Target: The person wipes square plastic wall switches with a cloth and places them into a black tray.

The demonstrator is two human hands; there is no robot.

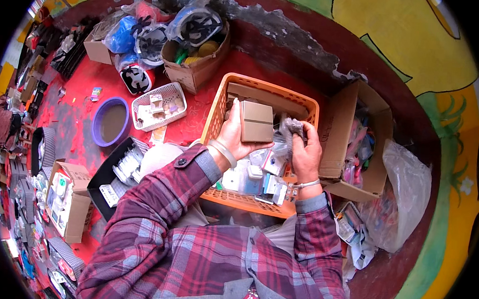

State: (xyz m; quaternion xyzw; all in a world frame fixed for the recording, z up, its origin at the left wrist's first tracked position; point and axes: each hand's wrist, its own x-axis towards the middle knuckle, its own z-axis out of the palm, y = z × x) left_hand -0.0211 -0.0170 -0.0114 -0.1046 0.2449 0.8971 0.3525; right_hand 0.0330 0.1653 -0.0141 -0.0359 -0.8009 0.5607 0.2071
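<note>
My left hand (230, 131) supports a flat, square beige-gold box (257, 122), with the thumb along its left edge and the fingers beneath. A dark line crosses the box's face. Close on its right, my right hand (306, 151) pinches a crumpled grey cloth (291, 129) between thumb and fingers. Both hands are over an orange plastic basket (215, 107). Inside the basket lie several small boxes and clear plastic packs (252, 174), partly hidden by my hands.
Right of the basket stands an open cardboard box (339, 130) of colourful items, beside a clear plastic bag (409, 196). To the left are a white basket (172, 92), a purple tub (95, 123) and a black tray (97, 188). Behind stands a carton (197, 74) with wrapped helmets (197, 27).
</note>
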